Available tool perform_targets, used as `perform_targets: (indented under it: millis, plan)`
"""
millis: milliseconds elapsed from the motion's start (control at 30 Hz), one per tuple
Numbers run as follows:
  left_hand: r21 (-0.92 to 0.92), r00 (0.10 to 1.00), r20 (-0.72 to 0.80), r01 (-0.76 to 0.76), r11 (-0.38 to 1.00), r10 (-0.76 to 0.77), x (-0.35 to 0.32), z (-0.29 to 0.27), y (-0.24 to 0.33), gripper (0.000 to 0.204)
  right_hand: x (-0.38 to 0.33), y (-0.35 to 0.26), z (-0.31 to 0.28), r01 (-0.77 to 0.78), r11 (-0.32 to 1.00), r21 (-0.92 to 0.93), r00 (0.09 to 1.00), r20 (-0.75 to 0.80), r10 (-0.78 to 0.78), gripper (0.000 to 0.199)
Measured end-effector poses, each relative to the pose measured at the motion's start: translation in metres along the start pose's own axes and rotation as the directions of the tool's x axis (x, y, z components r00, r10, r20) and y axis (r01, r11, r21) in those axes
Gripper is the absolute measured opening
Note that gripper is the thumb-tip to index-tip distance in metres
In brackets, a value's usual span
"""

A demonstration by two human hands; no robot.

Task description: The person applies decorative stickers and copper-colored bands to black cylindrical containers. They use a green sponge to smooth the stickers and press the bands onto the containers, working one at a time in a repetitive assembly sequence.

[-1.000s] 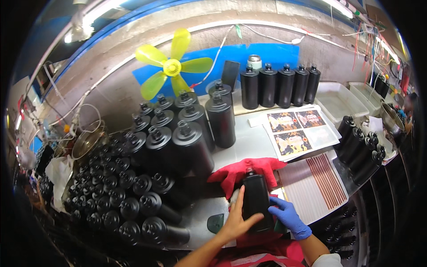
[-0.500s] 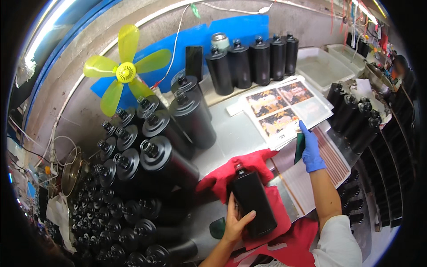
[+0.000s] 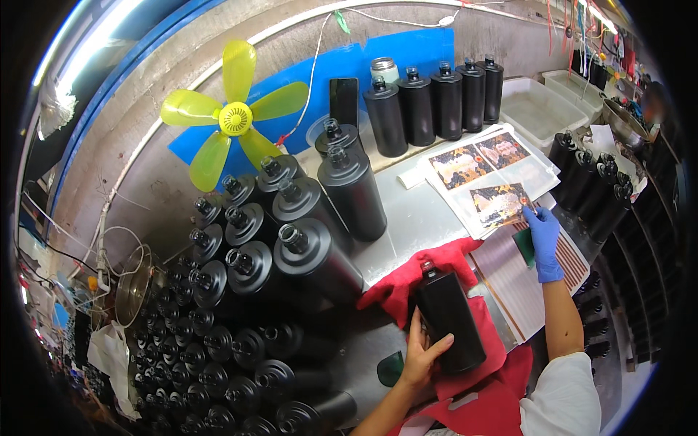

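Observation:
My bare left hand is wrapped round the lower part of a black bottle, its thumb across the front. The bottle lies tilted on a red cloth, its clear neck pointing away from me. My right hand, in a blue glove, pinches the right edge of a printed picture sheet over a stack of such sheets. A dark green flat piece is tucked against that palm. Another dark green piece lies on the metal table beside my left wrist.
Black bottles crowd the left side, several more line the back. A yellow-green fan stands behind them. A striped sheet lies under my right forearm. White trays and more bottles are at the right.
My right hand has taken hold of a picture sheet, which now sits turned and nearer me than before. My left hand still holds the bottle on the cloth. The whole view has shifted.

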State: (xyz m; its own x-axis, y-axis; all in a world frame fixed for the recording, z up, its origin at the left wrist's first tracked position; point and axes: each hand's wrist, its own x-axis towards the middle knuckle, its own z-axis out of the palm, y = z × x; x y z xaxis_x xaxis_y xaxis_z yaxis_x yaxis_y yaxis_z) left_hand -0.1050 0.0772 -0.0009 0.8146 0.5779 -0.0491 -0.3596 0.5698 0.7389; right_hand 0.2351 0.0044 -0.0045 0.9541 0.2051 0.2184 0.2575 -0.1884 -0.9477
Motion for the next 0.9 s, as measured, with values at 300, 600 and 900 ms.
perform_targets:
  millis: [300, 600, 900]
  plan:
    - [0.254, 0.984, -0.17, -0.011, 0.967, 0.056, 0.005, 0.015, 0.001, 0.096, -0.028, -0.123, -0.018, 0.616, 0.694, -0.372, 0.782, 0.182, -0.597, 0.011]
    - [0.933, 0.778, -0.138, -0.106, 0.344, 0.613, -0.013, 0.043, 0.023, 0.083, -0.023, -0.198, -0.056, 0.349, 0.934, -0.075, 0.822, 0.503, -0.267, 0.012]
    - [0.808, 0.714, 0.103, -0.466, 0.361, 0.693, 0.217, 0.095, 0.103, 0.069, 0.022, -0.161, -0.063, 0.191, 0.98, 0.063, 0.774, 0.605, -0.19, 0.011]
